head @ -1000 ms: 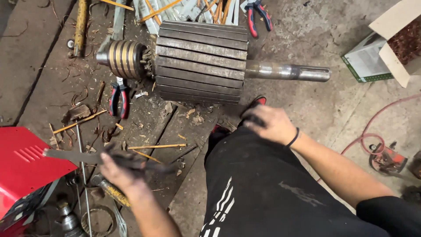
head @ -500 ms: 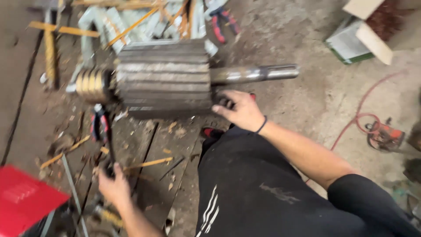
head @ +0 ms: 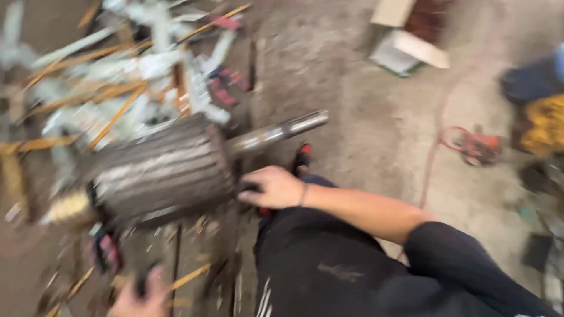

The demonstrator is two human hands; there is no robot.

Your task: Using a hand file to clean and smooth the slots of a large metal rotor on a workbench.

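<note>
Rough grey concrete floor carries a ribbed cylindrical motor rotor with its smooth steel shaft pointing to 2 o'clock. Right hand touches the rotor's end, fingers curled. Left hand, cut off, fingers too blurred to judge. Since 0.5 s ago the view swung, blurring everything.

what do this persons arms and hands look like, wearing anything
Both hands are bare, no gloves. The right hand has a thin dark band around its wrist, and the forearm is uncovered up to a short black sleeve near the elbow. Only part of the left hand shows at the bottom edge, blurred; no sleeve or band can be made out there.
</note>
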